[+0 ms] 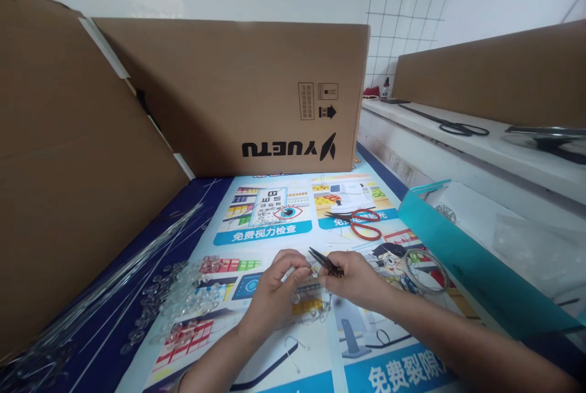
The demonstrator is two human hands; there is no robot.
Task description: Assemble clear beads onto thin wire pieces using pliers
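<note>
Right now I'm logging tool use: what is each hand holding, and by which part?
The right hand grips small black pliers by the handles. The left hand pinches a small clear bead in its fingertips at the pliers' tip.

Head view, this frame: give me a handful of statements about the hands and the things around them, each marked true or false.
1. The right hand holds small dark pliers. True.
2. The left hand lies flat and empty on the mat. False: it is raised, its fingertips pinching a small clear piece at the pliers' tip.
3. A pile of clear beads lies left of the hands. True.
4. The red-handled scissors are in the left hand. False: they lie on the printed mat beyond the hands, untouched.
5. The cardboard box behind the mat has its printed logo upside down. True.
6. The teal folder lies left of the hands. False: it is on their right.
</note>
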